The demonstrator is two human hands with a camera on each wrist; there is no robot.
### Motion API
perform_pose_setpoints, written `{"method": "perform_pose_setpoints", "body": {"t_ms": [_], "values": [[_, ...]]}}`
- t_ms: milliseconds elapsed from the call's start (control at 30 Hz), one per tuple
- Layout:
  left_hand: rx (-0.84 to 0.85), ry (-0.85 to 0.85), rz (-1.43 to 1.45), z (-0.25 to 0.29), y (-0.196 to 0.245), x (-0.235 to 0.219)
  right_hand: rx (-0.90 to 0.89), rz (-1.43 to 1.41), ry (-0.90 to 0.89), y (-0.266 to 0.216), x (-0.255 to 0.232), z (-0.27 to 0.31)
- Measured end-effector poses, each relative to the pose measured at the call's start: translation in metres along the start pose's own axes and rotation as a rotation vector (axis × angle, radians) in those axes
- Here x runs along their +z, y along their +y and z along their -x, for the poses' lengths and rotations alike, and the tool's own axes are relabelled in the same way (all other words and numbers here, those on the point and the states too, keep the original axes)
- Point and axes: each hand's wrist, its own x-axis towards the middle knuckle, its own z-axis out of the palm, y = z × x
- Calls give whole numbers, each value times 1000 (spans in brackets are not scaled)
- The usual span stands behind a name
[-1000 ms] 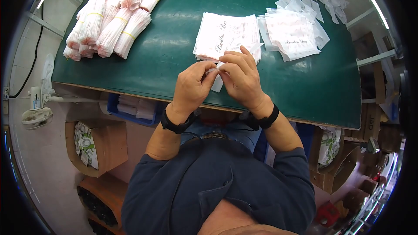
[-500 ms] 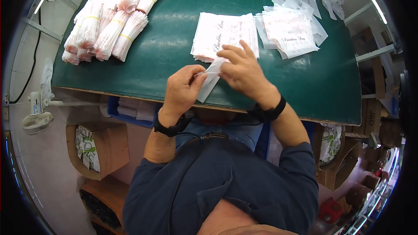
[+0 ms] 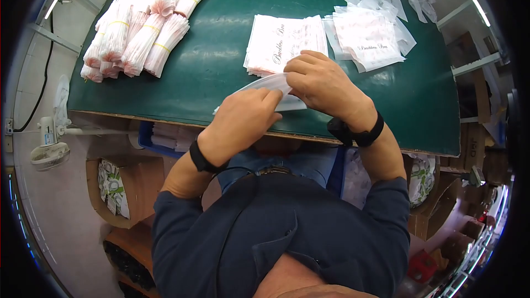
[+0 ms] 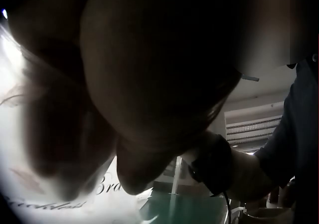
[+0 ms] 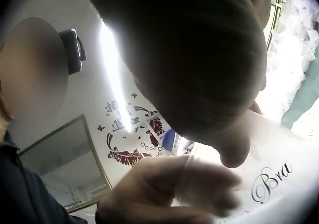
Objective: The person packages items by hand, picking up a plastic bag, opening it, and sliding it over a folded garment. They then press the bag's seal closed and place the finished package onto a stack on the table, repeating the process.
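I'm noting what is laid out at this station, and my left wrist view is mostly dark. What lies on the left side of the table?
Observer: In the head view, the left side of the green table holds a heap of white bundles tied with yellow bands.

Operator: Thanks. My view doesn't make out the right hand's grip. What has it got?

Observer: The right hand grips the same thin white bag that the left hand holds.
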Motion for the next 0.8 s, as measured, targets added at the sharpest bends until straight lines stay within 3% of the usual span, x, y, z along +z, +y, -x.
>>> {"method": "perform_pose_setpoints", "body": {"t_ms": [67,100,133,200,267,333,367,467,500,533,600,633,767,800], "values": [[-177,-276,4,0,-21,20,4,-10,329,-14,-5,-13],[-171,-278,-5,4,-28,23,7,-16,498,-18,-7,-16],[-399,-96,343,9,-39,24,5,-10,508,-20,1,-10],[-830,298,1048,16,-58,27,455,-369,710,-29,37,18],[-819,408,1178,19,-63,41,628,-609,198,-40,61,32],[-818,600,1437,26,-55,55,650,-749,173,-55,80,25],[-823,603,1437,25,-48,58,675,-887,154,-60,89,20],[-788,575,1902,12,-27,60,712,-1086,188,-62,112,18],[-777,579,1903,2,-28,52,715,-1177,203,-59,116,14],[-580,388,1991,-11,-32,41,708,-1173,202,-60,120,7],[-218,-10,2131,-14,-30,34,445,-598,501,-83,134,9],[-225,-10,2147,-9,-26,38,301,-295,622,-91,136,16],[-278,-93,2040,-15,-44,47,238,-478,570,-68,121,35],[-328,8,1940,-12,-50,47,339,-689,231,-52,101,46]]}}
